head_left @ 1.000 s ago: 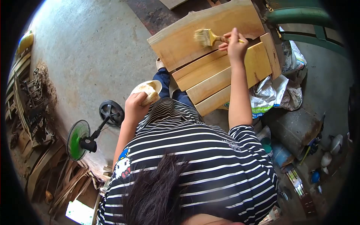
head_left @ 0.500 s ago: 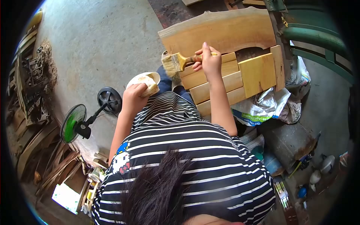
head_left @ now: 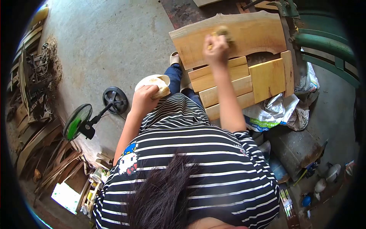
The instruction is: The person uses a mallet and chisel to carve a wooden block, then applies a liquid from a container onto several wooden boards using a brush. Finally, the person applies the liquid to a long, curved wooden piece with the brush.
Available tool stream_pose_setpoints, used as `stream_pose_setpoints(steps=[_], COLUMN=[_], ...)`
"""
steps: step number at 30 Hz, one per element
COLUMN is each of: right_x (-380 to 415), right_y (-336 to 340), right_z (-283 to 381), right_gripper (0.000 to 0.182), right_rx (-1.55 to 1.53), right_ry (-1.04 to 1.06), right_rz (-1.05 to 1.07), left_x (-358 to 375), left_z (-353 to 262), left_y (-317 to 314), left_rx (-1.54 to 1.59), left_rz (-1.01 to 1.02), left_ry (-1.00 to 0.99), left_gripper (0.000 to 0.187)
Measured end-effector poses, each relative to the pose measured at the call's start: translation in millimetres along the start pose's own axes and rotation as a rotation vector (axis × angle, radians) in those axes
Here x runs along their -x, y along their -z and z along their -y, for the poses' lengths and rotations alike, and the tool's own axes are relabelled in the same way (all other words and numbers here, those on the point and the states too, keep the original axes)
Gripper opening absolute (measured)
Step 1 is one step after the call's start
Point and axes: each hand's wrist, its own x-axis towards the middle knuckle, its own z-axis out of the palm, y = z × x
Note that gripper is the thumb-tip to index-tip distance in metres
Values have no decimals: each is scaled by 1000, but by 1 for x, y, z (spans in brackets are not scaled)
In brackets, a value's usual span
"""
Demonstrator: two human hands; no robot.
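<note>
A paintbrush (head_left: 224,33) with a yellow handle, blurred by motion, is in my closed right hand (head_left: 217,51). Its bristles are over the long wooden board (head_left: 251,32), which has a wavy upper edge and a curved cut-out below. My left hand (head_left: 145,100) is closed around a white bowl (head_left: 164,78) and a crumpled pale cloth-like piece (head_left: 163,91) at its rim, in front of my waist. Below the long board lie several smaller planks (head_left: 225,88) and a squarish yellowish panel (head_left: 267,78).
On the left stands a black fan (head_left: 78,121) with a green centre, its round base (head_left: 115,100) on the concrete floor (head_left: 110,38). Wood scraps (head_left: 57,164) pile along the left wall. Right of the boards are a green metal frame (head_left: 324,42) and plastic sacks (head_left: 272,110).
My right hand has swung the brush from near the bowl up and right, over the long board. My left hand keeps its hold; the whole view has shifted slightly.
</note>
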Motion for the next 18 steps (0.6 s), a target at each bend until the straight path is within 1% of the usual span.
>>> stream_pose_setpoints(steps=[1,2,4,5,7,9,10,12,13,14,16,17,18], right_x=[7,9,9,0,-29,-44,-49,-57,-58,-52,-41,-42,-43], right_y=[-3,-4,-18,-5,33,49,51,46,27,17,-9,-9,-1], right_z=[23,44,41,41,30,20,13,-3,-24,-18,3,22,47], right_gripper=[26,30,36,36,37,35,35,34,35,35,35,35,35], right_rx=[-96,-210,-555,-548,-1106,-1002,-1003,-403,-122,-124,-154,-156,-527], right_ry=[2,-28,-250,-249,-744,-625,-621,-174,9,5,226,222,-170], right_rz=[61,62,134,132,324,102,107,-125,-154,-154,-139,-139,122], left_x=[-1,-3,-8,-10,-12,-16,-17,-18,-20,-22,-25,-27,-27], left_z=[0,0,-2,-2,-1,1,3,6,7,7,9,10,11], left_y=[-1,-1,-2,-3,-3,-3,-4,-2,-2,-1,1,1,1], left_rx=[12,12,33,38,37,30,40,45,42,40,39,40,40], left_rz=[6,11,2,11,13,9,10,14,33,54,64,72,80], left_ry=[-2,-4,-29,-33,-47,-56,-60,-60,-48,-37,-47,-54,-50], left_gripper=[22,22,22,23,24,24,24,24,24,24,24,24,24])
